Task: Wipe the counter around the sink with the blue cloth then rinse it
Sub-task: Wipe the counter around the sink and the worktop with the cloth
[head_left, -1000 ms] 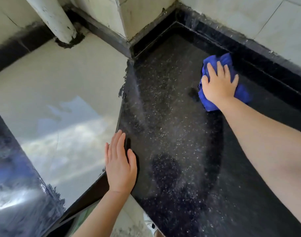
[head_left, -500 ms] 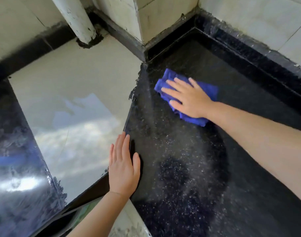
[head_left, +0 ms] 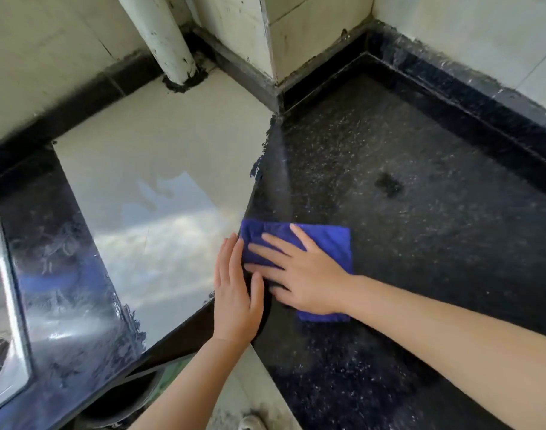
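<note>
Right hand (head_left: 309, 282) flat (fingers spread) — blue cloth (head_left: 324, 240).

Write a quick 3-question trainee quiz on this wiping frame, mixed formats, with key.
1. True or false: the right hand presses flat on the blue cloth.
2. Multiple choice: where does the left hand rest? A) inside the steel sink B) on the near edge of the black granite counter, beside the cloth C) on the white pipe
3. Fill in: a dark smudge lies on the counter, ___ the cloth and apart from it.

Key: 1 true; 2 B; 3 beyond
</note>
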